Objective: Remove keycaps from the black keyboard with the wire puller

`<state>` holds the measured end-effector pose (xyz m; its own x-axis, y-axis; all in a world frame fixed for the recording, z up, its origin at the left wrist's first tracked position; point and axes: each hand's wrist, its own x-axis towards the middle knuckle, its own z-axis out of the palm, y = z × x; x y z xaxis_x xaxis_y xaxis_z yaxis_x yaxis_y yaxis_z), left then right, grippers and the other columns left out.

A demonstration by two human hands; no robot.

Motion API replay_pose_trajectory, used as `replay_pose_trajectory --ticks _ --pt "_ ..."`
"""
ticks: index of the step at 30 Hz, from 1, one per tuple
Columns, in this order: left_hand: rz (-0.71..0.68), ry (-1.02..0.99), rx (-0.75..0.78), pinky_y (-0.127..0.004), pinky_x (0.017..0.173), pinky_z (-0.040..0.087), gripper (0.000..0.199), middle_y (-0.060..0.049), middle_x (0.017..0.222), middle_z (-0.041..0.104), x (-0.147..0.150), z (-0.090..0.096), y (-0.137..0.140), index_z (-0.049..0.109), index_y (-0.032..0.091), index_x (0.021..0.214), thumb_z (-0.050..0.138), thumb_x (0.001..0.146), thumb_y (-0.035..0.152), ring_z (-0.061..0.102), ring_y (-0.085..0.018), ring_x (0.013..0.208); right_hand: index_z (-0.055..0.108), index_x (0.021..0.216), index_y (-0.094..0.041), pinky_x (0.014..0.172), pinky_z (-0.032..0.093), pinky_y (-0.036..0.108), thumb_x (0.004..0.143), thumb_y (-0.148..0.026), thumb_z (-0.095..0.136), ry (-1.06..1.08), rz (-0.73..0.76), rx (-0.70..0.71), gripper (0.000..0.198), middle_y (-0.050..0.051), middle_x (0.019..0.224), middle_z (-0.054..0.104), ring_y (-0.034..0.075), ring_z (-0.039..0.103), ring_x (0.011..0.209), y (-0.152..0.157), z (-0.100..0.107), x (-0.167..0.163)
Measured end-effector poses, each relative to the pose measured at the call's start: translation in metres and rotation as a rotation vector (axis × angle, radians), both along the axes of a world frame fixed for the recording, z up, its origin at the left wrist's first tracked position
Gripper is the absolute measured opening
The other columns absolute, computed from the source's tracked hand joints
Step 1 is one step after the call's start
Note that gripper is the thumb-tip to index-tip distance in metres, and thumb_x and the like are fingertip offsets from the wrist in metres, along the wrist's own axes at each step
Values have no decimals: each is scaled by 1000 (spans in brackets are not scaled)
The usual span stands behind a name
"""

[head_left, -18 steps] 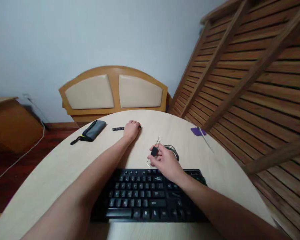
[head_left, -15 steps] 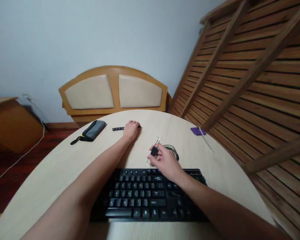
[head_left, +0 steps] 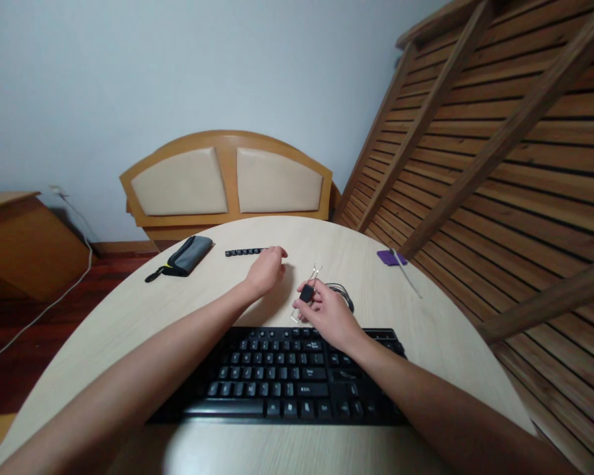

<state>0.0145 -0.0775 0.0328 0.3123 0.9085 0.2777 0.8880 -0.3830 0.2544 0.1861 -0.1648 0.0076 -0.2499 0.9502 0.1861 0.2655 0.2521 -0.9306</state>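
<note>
Headboard (head_left: 232, 175): wooden, arched top, two cream padded panels (head_left: 181, 181). Wall (head_left: 218, 66) behind headboard: plain, pale blue-grey. Left of headboard: wooden cabinet (head_left: 22, 257); dark reddish floor (head_left: 111, 280); wooden baseboard (head_left: 123, 247) along wall. Right of headboard: tall slatted wooden frame (head_left: 480, 161). In front of headboard: pale table (head_left: 448, 359), curved edge. Light soft on wall above headboard.

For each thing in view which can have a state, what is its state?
Black keycaps: lined up in a row.
Left hand: near the keycaps, grip hidden.
Wire tool: held, tilted.
Right hand: closed on the wire tool.
Keyboard: lying flat, keys up.
Cable: coiled.
Pouch: lying; open or closed unclear.
Purple item: lying flat.
</note>
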Motion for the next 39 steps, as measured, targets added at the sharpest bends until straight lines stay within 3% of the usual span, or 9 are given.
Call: replay_pose_trajectory --ticks 6,11,18,23,29,39 --pt "-99 -50 -164 -31 72 50 18 -10 95 70 -9 -3 -79 61 15 96 48 84 19 65 -23 87 55 104 -22 60 55 26 85 -30 60 -17 12 33 21 2 85 69 15 70 64 -3 4 1" --pt "-107 -263 -291 -33 73 48 19 -8 97 69 -8 -5 -117 59 19 98 52 85 31 64 -24 87 55 103 -21 60 55 26 84 -33 62 -40 27 47 23 2 91 67 15 68 63 -5 8 2" --pt "-127 -347 -317 -33 72 46 26 -2 94 70 -6 -12 -125 57 22 94 63 81 44 64 -23 86 57 104 -20 61 54 25 86 -33 62 -82 169 -43 23 1 84 65 16 69 68 -10 20 11" --pt "-125 -341 -317 -33 71 46 25 -3 94 70 -7 -12 -127 60 23 94 63 82 44 65 -24 86 61 97 -18 76 54 28 87 -31 61 -36 276 -93 16 3 89 66 18 68 83 -12 22 16" --pt "-109 -327 -332 -33 73 48 23 -5 92 72 -6 -11 -126 65 21 92 62 83 42 66 -24 86 66 88 -16 75 55 29 91 -40 55 -69 206 -108 26 4 81 69 19 69 80 -13 18 13" --pt "-101 -327 -354 -31 69 46 21 -4 87 73 -5 -5 -128 67 21 85 61 84 41 66 -23 80 73 85 -17 66 53 29 90 -41 56 -226 117 86 30 8 88 73 21 68 77 -17 19 13"
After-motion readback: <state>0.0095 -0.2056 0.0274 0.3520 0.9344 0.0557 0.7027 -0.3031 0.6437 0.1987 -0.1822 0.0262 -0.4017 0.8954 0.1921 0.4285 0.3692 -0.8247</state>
